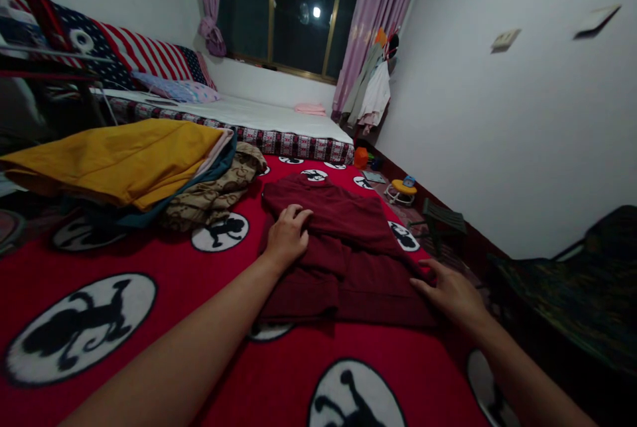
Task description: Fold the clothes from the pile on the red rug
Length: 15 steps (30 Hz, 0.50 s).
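**Two hands flat on a folded maroon garment**

Item 1: maroon garment, partly folded, lying on a red blanket printed with white circles holding black figures. It sits right of centre on the bed surface, its near edge running between the two hands.

Item 2: left hand. Palm down, fingers spread loosely and slightly curled, resting on the garment's left portion near a fold. It presses on the cloth rather than pinching it.

Item 3: right hand. Palm down, fingers extended and a little apart, tips touching the garment's near right corner. Nothing is clasped in it.

Item 4: yellow cloth, topping a pile of fabric at the left, well apart from both hands.

Item 5: brown patterned cloth, crumpled between that pile and the garment, just beside the garment's far left corner.
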Motion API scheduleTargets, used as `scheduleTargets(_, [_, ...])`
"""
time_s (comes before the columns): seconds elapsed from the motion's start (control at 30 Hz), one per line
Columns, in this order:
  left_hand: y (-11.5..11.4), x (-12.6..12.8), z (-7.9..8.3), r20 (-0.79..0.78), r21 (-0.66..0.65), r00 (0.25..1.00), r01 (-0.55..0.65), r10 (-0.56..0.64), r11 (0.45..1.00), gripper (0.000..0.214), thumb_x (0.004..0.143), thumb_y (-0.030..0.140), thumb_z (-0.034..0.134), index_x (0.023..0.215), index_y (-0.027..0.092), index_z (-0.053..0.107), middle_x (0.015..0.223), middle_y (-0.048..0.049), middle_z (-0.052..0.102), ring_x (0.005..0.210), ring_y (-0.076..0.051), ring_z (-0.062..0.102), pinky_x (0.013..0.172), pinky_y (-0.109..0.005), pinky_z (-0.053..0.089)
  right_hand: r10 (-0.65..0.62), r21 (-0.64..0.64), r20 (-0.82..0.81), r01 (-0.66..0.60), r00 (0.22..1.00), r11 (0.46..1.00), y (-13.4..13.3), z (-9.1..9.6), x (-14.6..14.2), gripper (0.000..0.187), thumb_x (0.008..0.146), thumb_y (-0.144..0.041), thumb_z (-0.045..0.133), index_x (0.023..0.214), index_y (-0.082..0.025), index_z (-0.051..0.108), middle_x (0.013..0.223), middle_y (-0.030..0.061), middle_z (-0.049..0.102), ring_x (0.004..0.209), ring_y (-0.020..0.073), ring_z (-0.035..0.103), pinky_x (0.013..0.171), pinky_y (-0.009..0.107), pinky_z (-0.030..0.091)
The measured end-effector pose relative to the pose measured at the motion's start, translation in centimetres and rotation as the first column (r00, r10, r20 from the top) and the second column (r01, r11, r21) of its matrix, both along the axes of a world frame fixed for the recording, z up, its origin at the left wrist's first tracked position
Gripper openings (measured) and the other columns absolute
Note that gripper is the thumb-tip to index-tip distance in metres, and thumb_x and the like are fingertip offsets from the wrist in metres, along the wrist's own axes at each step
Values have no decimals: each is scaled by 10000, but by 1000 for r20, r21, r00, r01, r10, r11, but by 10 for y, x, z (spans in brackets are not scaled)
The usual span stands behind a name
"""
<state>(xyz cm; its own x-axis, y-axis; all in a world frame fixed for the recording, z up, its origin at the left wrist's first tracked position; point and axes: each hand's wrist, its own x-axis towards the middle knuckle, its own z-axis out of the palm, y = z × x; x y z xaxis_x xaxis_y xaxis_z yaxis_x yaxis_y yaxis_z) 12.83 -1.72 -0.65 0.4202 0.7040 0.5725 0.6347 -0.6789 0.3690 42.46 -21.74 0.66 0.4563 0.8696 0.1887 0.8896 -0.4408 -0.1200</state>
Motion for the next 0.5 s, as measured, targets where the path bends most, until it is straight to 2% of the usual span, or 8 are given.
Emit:
scheduleTargets(0.17, [8,0,-2,7,-15,999,-48,48,999,396,809,168,594,1189,260,655,1264,-75,524,1150,-234,518,969,-349,490,141,125,-140,-123,980,984,3,-6,-11,315,780,-389,592,1039,-227,670,968,94,736,892,283,689,745,359,506])
scheduleTargets(0.27, [19,1,-4,53,-60,998,-35,38,998,259,828,201,601,1043,253,735,1255,-78,557,1136,-230,548,1002,-359,464,157,146,-156,-135,975,980,7,-8,-18,307,775,-383,595,1031,-235,676,968,92,740,886,286,693,741,363,508])
scheduleTargets(0.33, [28,2,0,103,-111,995,16,-5,994,210,830,191,593,957,229,756,1157,-75,635,1073,-212,596,987,-346,472,170,134,-170,-149,971,980,9,-8,-20,301,775,-368,590,1026,-228,679,981,89,739,901,285,692,755,363,507])
scheduleTargets(0.4, [38,4,10,172,-182,984,70,-38,981,207,829,169,577,934,208,751,1015,-58,705,969,-192,646,928,-323,503,194,140,-183,-170,964,976,10,-7,-20,288,775,-353,583,1015,-228,683,986,78,739,908,279,690,761,355,505])
scheduleTargets(0.5, [51,5,40,242,-194,970,55,-6,979,210,829,151,561,942,166,737,898,-43,739,854,-174,671,866,-300,515,221,182,-191,-187,957,965,10,-3,-21,255,782,-341,570,982,-238,690,952,61,744,875,267,693,740,342,501])
